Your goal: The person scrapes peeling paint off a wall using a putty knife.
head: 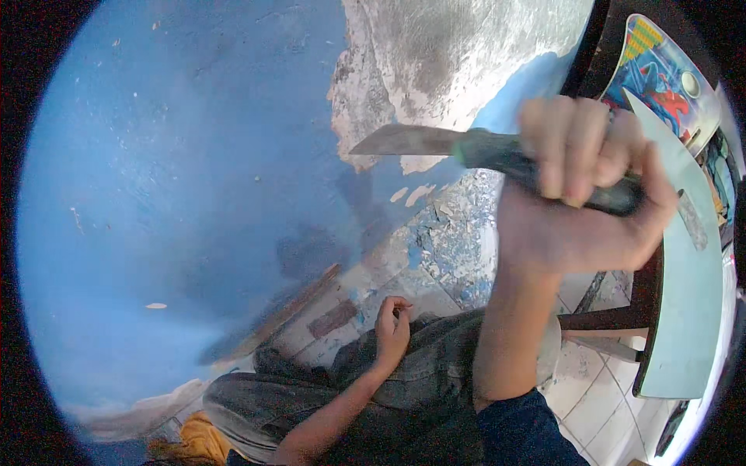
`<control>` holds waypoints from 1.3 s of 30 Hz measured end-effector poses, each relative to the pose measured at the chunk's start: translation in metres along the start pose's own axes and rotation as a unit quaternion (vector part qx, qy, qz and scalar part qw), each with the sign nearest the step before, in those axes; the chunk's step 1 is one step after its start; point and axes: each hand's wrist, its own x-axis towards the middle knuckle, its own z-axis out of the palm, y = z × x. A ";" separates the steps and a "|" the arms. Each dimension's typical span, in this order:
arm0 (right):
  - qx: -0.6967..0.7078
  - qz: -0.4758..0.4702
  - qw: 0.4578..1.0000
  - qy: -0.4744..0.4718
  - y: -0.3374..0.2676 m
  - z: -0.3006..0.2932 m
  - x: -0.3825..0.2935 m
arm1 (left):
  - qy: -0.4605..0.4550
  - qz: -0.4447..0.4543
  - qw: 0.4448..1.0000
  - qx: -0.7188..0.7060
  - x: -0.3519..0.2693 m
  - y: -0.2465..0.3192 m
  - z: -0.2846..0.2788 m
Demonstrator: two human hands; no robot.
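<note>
My right hand, blurred, is raised before me and grips a knife by its dark green handle. The slant-tipped metal blade points left. Behind the blade in the view is a painted wall, blue with a bare grey and white patch bordered by ragged paint. Whether the blade touches the wall cannot be told. My left hand rests by my dark trousers, its fingers loosely curled and a gap before the thumb. I see nothing held in it.
Paint flakes litter the tiled floor along the wall's foot. To the right stands a table with a pale green top, a narrow grey strip lying on it. Behind is a printed board. Yellow cloth lies lower left.
</note>
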 end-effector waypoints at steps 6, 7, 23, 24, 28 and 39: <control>-0.094 0.063 0.987 0.117 0.048 -0.020 -0.016 | 0.002 -0.058 0.998 -0.024 0.002 -0.007 -0.009; -0.069 0.040 0.994 0.071 0.034 -0.015 -0.009 | 0.001 -0.029 1.000 -0.012 0.002 -0.008 -0.007; -0.194 0.042 0.976 0.094 0.058 -0.021 -0.021 | -0.003 -0.035 0.999 -0.009 0.001 -0.006 -0.003; -0.160 0.068 0.980 0.100 0.060 -0.022 -0.022 | -0.003 -0.034 0.999 -0.007 0.002 -0.009 -0.005; -0.073 0.050 0.992 0.095 0.024 -0.013 -0.006 | -0.009 -0.044 0.999 -0.008 0.003 0.000 -0.004; -0.075 0.081 0.991 0.071 0.036 -0.009 -0.014 | 0.003 -0.036 0.999 -0.015 0.003 -0.007 -0.006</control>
